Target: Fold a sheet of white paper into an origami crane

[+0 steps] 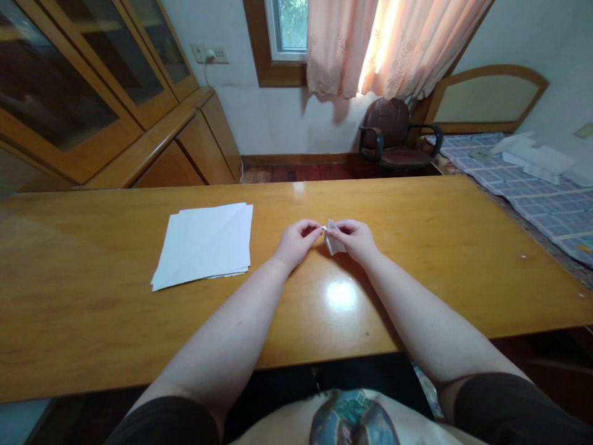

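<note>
Both hands meet over the middle of the wooden desk. Between the thumb and fingers of my right hand is a small piece of folded white paper, its layers standing slightly apart. My left hand pinches a thin white tip at the left side of that paper, thumb against forefinger. Further left on the desktop lies a stack of white paper sheets, its edges a little uneven; neither hand touches it.
Tiny white scraps dot the right side of the desk. Beyond it stand a brown armchair and a bed with white papers on it. A glass-door cabinet is at the left. Pink curtains hang at the window.
</note>
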Tool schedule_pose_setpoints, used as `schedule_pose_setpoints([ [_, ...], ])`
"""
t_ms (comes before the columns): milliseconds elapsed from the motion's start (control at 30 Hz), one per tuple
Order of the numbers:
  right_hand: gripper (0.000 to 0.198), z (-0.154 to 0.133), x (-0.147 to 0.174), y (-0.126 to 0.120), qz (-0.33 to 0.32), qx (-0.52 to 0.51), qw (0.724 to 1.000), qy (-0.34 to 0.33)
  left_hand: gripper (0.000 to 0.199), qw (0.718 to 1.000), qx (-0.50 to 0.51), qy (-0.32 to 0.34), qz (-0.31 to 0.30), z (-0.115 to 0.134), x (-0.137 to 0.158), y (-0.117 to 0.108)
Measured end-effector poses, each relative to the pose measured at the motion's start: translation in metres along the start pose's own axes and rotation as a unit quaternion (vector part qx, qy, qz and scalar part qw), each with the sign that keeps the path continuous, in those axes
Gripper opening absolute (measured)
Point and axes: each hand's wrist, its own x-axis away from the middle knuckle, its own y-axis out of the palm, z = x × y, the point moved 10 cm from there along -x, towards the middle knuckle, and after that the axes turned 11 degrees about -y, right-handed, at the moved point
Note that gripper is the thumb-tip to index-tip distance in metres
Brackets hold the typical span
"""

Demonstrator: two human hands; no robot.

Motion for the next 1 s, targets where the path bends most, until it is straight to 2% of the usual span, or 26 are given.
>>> schedule_pose_setpoints([
  [200, 0.030, -0.0006, -0.0011, -0.0020, 0.000, 0.013, 1.000, -0.025, 0.023, 0.999, 0.048, -0.009, -0.022, 0.0019, 0.0013, 0.0009],
  [733, 0.027, -0.0060, -0.0004, 0.0005, -0.011, 0.030, 0.999, -0.040, 0.015, 1.000, 0.001, 0.000, -0.006, 0.0012, -0.0005, 0.0002],
  [1000, 0.030, -0.0012, -0.0005, 0.0026, -0.018, 0.018, 0.999, -0.032, 0.024, 1.000, -0.014, 0.012, -0.003, 0.0030, 0.0020, 0.0021],
])
